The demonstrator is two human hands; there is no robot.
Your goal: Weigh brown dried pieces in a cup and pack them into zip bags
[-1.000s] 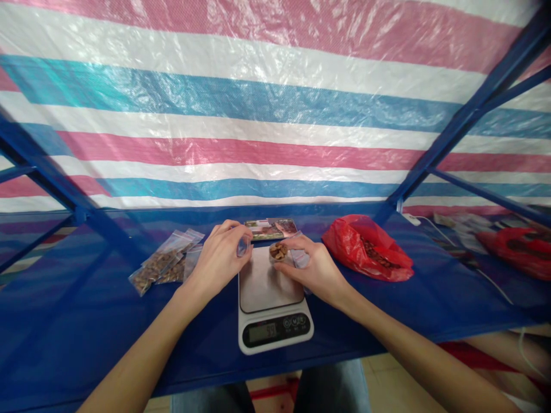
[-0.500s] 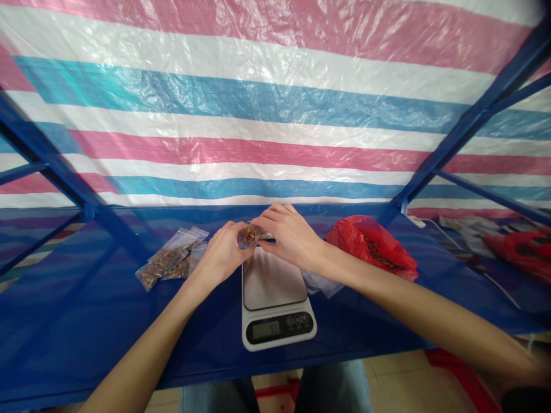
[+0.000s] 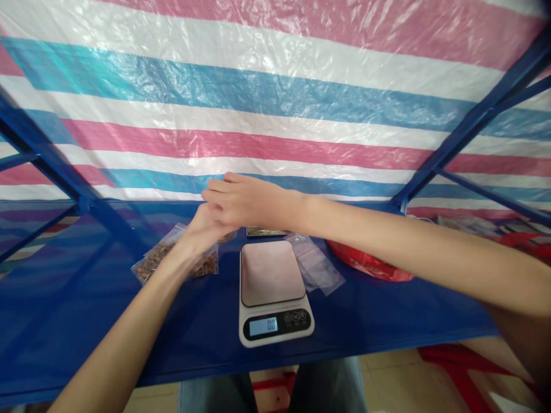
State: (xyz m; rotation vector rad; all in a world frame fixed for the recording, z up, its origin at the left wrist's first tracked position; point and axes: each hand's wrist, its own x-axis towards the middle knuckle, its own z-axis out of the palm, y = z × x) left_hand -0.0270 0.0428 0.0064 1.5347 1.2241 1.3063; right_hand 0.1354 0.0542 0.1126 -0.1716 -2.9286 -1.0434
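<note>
My left hand [image 3: 202, 228] is closed above the filled zip bags [image 3: 161, 252] on the left, its fingers mostly hidden behind my right hand. Crossing over it, my right hand [image 3: 247, 202] has its fingers curled against the left hand's fingers. A corner of a clear zip bag with brown pieces [image 3: 228, 236] peeks out below the two hands; both appear closed on it, though their fingertips are hidden. In front of me the white kitchen scale [image 3: 273, 274] has a bare plate, and its lit display reads 0.0.
Flat clear zip bags [image 3: 316, 267] lie right of the scale. A red plastic bag [image 3: 370, 265] is partly covered by my right forearm. Behind the scale lies a flat, dark-edged object [image 3: 267, 232]. Blue frame posts [image 3: 465, 123] and a striped sheet [image 3: 275, 103] bound the blue table.
Both hands have moved left with the zip bag, away from above the scale, and the right now crosses over the left. The scale's display has lit up and dropped to 0.0.
</note>
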